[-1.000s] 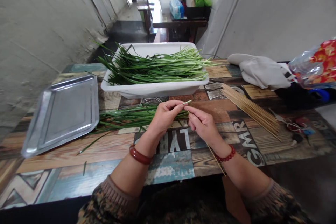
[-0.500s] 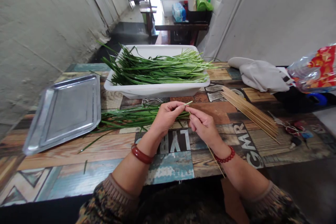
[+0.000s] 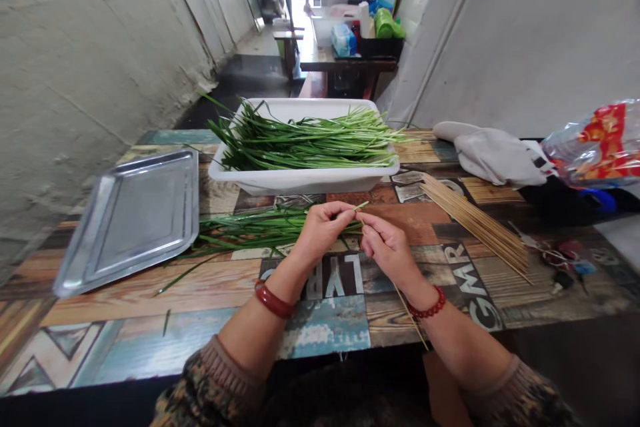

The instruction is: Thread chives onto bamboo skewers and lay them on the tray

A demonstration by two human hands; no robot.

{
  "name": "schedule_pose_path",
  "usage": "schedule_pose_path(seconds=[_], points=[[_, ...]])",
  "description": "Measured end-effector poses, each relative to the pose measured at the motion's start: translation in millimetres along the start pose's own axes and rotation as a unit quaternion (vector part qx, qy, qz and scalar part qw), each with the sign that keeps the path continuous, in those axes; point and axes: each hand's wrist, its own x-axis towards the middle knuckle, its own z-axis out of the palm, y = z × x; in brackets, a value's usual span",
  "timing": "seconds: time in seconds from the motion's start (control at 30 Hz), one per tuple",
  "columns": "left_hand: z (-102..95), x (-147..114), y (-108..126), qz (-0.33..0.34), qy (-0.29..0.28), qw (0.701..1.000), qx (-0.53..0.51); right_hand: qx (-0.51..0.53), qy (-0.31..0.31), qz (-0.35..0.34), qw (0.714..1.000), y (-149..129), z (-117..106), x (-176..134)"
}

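Note:
My left hand (image 3: 320, 230) pinches a garlic chive stalk (image 3: 362, 205) between thumb and fingers, its pale end poking out past the fingertips. Close against it, my right hand (image 3: 389, 248) grips a bamboo skewer (image 3: 411, 317) that slants down under the wrist towards the table's front edge. Its tip meets the stalk at my fingertips, but whether it has pierced it I cannot tell. Loose chives (image 3: 250, 230) lie on the table behind and left of my left hand. Farther back, more chives (image 3: 310, 139) fill a white plastic tub (image 3: 305, 180).
A metal tray (image 3: 143, 217) lies at the left, over some chive ends. On the right are a bundle of bamboo skewers (image 3: 473, 227), a pale cap (image 3: 493, 152), a clear-and-red plastic bag (image 3: 595, 143) and keys (image 3: 563, 280). Another table (image 3: 345, 65) stands farther back.
The whole scene sits slightly lower in view as the head has tilted up a little. Both hands keep nearly the same pose, fingertips together on the stalk and skewer.

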Motion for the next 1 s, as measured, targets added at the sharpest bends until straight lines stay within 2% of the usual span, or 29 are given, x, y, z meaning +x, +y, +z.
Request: schedule_pose_path(seconds=[0.53,1.0], points=[[-5.8,-0.1,2.8,0.050,-0.026,0.992,0.111,0.022,0.003,0.021,1.000,6.4,1.4,1.3],[-4.2,-1.6,1.0,-0.015,-0.001,0.997,-0.077,0.041,0.003,0.019,0.999,3.7,2.0,2.3]])
